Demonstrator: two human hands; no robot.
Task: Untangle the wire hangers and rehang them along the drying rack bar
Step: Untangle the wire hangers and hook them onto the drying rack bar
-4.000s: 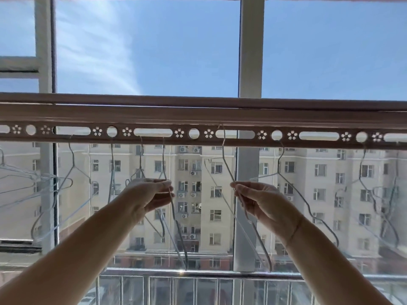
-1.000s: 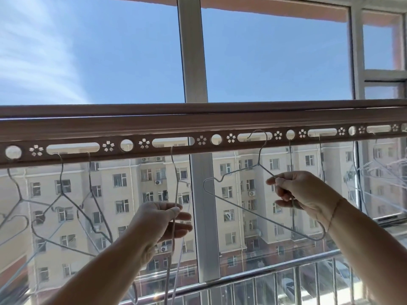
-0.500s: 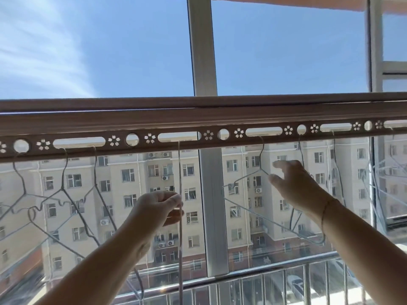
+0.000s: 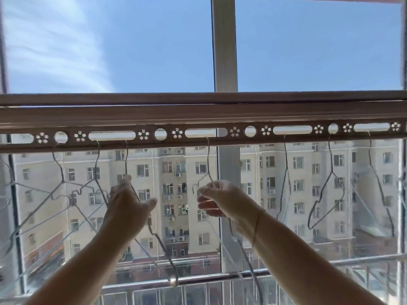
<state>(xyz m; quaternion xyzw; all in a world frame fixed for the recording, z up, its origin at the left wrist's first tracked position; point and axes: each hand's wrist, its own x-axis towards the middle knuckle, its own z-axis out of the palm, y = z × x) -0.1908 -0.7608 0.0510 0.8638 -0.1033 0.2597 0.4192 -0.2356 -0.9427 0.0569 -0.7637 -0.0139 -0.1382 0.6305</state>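
The drying rack bar runs across the whole view, with slots and flower cut-outs along its lower strip. Several thin wire hangers hang from the slots. My left hand is raised with fingers up and thumb spread, touching the neck of one hanger. My right hand pinches the shoulder of the middle hanger, whose hook sits in the slot by the window post. On the left, crossed hangers overlap in a tangle. Two more hangers hang on the right.
Behind the bar is a window with a white post, blue sky and an apartment block. A metal railing crosses below my arms. The long lower wires of the hangers reach down to that railing.
Both hands have shifted left along the bar. My right hand now pinches the hanger by the post, which my left hand held before. My left hand has gone to the neighbouring hanger, thumb spread.
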